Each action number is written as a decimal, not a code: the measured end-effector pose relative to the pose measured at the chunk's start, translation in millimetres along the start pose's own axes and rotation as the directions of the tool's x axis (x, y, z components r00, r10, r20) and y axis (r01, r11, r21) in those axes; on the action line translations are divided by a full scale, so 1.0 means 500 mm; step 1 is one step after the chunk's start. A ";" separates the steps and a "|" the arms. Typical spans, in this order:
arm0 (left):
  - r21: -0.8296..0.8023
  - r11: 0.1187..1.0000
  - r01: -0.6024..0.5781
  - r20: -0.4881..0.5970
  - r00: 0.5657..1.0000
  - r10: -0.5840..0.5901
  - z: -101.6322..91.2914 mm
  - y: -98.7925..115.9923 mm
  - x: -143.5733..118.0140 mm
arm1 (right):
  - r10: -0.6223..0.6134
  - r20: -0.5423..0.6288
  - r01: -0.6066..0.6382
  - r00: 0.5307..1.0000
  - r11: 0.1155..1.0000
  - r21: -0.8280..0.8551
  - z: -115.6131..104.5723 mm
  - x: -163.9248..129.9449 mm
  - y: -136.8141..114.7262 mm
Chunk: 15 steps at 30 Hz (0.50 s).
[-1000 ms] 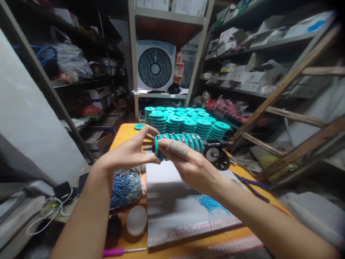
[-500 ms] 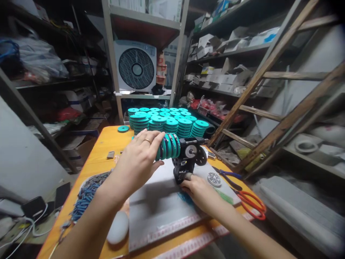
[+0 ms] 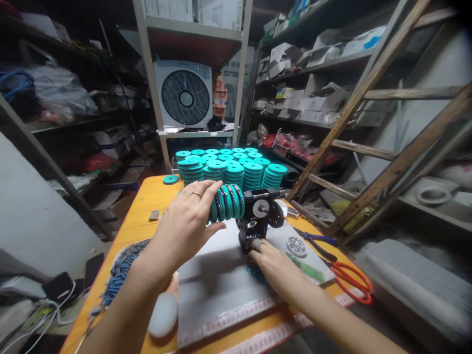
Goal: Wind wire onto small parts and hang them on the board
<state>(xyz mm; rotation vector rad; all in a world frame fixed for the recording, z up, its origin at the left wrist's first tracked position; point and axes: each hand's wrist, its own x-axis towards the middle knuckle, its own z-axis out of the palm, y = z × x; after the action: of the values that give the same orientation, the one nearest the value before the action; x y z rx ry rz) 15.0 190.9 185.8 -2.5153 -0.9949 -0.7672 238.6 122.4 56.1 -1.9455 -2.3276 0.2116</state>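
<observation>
My left hand (image 3: 189, 216) is wrapped round a row of teal spools (image 3: 230, 201) with dark line between their rims. This row lies sideways at the left end of a small black winding machine (image 3: 261, 209), which has a round dial on its front. Low on the machine, the fingers of my right hand (image 3: 269, 258) are curled against its base; their tips are partly hidden. Under both hands lies a grey-white board (image 3: 217, 305). Behind the machine stand many stacks of teal spools (image 3: 253, 172), and a single spool (image 3: 170, 180) lies apart at the left.
On the orange table (image 3: 145, 191) are a tray of blue-grey screw-like pieces (image 3: 118, 275) and a white round lump (image 3: 163, 314). To the right lie a dish of shiny bits (image 3: 296, 246), blue-handled pliers (image 3: 320, 241) and red-handled scissors (image 3: 354, 280). A wooden ladder (image 3: 342, 118) leans at right.
The view has shifted slightly. My left hand and the spool row sit a little lower and further left against the machine. My right hand stays at the base.
</observation>
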 end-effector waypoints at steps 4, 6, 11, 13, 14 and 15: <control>0.048 0.998 0.033 0.049 0.998 -0.035 -0.010 0.016 0.022 | -0.034 0.011 0.034 0.999 0.999 0.003 -0.012 -0.004 0.009; 0.036 0.999 0.027 0.069 0.997 -0.030 -0.010 0.027 0.032 | -0.045 0.018 0.045 0.999 0.999 -0.002 -0.015 -0.004 0.010; 0.026 0.999 0.022 0.057 0.998 -0.024 0.002 0.044 0.042 | -0.098 0.044 0.099 0.994 0.995 -0.013 -0.023 -0.002 0.011; 0.057 0.998 0.022 0.057 0.998 -0.026 0.006 0.044 0.040 | -0.099 0.052 0.100 0.994 0.995 -0.014 -0.024 -0.001 0.013; 0.068 0.998 0.020 0.057 0.998 -0.024 0.007 0.043 0.039 | -0.098 0.051 0.099 0.994 0.995 -0.013 -0.022 0.000 0.014; 0.075 0.997 0.019 0.054 0.998 -0.023 0.008 0.041 0.038 | -0.097 0.046 0.097 0.994 0.995 -0.010 -0.019 0.001 0.016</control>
<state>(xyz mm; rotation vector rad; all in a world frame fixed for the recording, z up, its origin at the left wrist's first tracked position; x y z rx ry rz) 42.8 188.3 192.0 -2.4779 -1.0496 -0.6572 247.8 124.7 64.3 -1.8457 -2.4497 0.2365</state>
